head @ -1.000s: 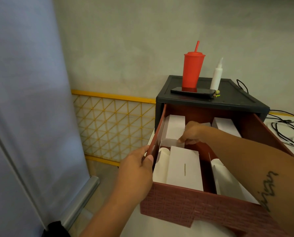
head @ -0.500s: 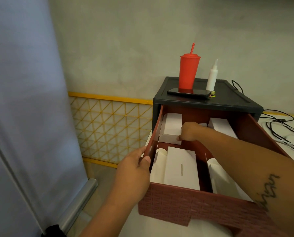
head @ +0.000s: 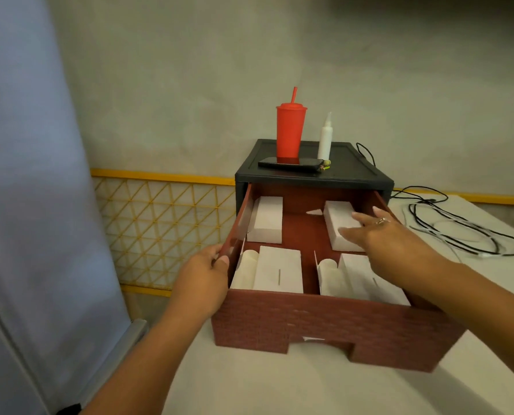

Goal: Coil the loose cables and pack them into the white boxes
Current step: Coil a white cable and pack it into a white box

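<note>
Now the right hand (head: 381, 235), fingers spread, has crossed to the white cardboard box (head: 335, 217) rear-right in the red-brown plastic drawer (head: 324, 319), probably fetching it.

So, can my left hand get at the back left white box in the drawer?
Probably yes: the left hand grips the drawer's left wall, and the back left box lies uncovered just inside it.
</note>
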